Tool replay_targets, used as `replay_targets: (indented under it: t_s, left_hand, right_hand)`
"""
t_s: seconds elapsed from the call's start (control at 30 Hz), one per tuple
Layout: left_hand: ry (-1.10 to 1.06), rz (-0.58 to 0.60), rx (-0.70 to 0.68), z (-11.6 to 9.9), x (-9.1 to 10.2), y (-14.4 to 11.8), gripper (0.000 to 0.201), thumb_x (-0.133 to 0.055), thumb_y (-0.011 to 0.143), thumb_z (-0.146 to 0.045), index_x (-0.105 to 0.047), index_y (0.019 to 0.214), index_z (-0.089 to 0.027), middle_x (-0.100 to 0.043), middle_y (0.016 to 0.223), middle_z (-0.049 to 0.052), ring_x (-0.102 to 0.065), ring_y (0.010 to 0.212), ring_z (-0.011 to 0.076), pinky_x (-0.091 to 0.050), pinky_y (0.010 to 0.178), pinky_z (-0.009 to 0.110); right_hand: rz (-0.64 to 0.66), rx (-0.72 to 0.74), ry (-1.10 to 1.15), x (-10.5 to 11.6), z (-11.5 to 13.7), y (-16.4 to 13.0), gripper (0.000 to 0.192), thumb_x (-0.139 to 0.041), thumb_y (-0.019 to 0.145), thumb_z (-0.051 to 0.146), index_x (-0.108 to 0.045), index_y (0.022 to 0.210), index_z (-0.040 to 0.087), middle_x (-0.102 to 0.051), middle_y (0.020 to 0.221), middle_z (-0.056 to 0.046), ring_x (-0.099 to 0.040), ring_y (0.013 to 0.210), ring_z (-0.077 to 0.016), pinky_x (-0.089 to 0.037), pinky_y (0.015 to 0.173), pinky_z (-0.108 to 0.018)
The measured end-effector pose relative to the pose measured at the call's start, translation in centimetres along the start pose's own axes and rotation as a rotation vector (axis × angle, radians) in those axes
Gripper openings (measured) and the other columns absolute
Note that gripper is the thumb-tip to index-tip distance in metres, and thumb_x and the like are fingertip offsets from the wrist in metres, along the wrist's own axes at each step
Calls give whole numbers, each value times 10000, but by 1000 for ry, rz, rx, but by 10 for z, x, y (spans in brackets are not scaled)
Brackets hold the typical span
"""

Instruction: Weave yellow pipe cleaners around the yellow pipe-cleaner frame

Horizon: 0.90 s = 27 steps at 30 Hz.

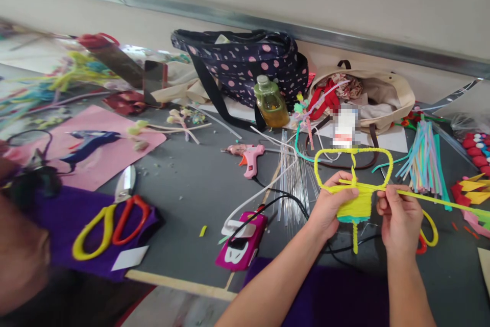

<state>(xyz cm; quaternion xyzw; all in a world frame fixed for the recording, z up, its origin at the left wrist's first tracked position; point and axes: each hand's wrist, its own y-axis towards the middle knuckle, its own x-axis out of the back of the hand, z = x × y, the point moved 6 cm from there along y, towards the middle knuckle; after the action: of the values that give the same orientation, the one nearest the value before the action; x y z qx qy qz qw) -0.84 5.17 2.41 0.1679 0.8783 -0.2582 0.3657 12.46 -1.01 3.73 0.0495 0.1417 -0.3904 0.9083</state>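
Note:
My left hand [333,204] grips a yellow pipe-cleaner frame [354,207], its thumb pressed on the wrapped middle block. Two open loops spread from the frame's top, and a twisted yellow stem hangs below a teal edge. Between the thumb and fingers of my right hand [400,215] is a long yellow pipe cleaner [432,197], pulled out to the right from the frame. Scissors with red and yellow handles [431,230] lie partly hidden behind my right wrist.
A pink glue gun [250,157], a magenta power strip [245,245] and bundled pipe cleaners [424,156] lie around. Behind stand a dotted bag [245,69], a bottle [271,105] and a cream bag [398,92]. Left are large scissors [124,209], a blue glue gun [92,146] and another person's arm [23,250].

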Motion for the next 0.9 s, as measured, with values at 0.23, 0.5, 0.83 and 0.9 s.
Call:
replay_targets:
  t_s: [0.23, 0.5, 0.83, 0.9]
  left_hand:
    - [-24, -41, -18, 0, 1, 1, 355, -825, 522, -190, -590, 788, -181, -615, 722, -26, -588, 597, 128, -465, 600, 254]
    - [-51, -42, -40, 3, 4, 4, 351, -818, 561, -224, -560, 795, -182, -638, 698, -11, -613, 626, 161, -479, 610, 281]
    - [-58, -41, -75, -1, 1, 2, 324, -802, 581, -184, -521, 742, -183, -688, 854, 14, -630, 712, 158, -491, 678, 282]
    - [-50, -49, -70, -1, 1, 2, 322, -799, 578, -180, -513, 727, -184, -686, 833, 11, -626, 695, 153, -487, 670, 277]
  right_hand:
    - [33, -44, -18, -3, -4, -1, 247, -764, 730, 349, -599, 760, 168, -642, 623, 4, -477, 443, -70, -363, 407, -188]
    - [40, -45, -37, -6, -6, -1, 270, -759, 727, 372, -580, 748, 170, -622, 614, 10, -469, 447, -70, -366, 409, -187]
    - [29, -51, -34, -7, -7, -1, 271, -763, 718, 366, -579, 734, 167, -610, 598, 18, -459, 439, -64, -359, 400, -180]
    - [22, -55, -26, -7, -7, -1, 271, -766, 714, 363, -579, 730, 168, -607, 592, 20, -457, 437, -64, -356, 397, -179]
